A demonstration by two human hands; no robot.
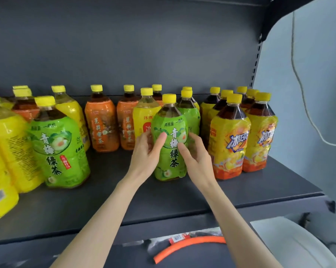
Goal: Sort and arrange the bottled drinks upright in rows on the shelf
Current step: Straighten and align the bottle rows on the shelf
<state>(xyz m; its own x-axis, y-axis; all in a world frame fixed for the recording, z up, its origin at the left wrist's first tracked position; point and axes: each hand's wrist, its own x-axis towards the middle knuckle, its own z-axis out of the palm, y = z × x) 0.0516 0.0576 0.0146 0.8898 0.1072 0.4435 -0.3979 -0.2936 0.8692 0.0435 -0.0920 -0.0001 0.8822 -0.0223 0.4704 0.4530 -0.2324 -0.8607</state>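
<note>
Green-labelled bottle [170,138]: upright mid-shelf [105,200], just ahead of a second green one [190,115]. Clasped from both sides, left hand [146,151] and right hand [196,155], fingers spread loosely over the label. Grip firmness hard to tell, perhaps only light.

Matt grey metal shelf [163,202]; clear plastic bottles [170,140], glossy shrink-film labels.

Bare shelf [109,192] front lies open; bottles [102,122] crowd the back.
</note>
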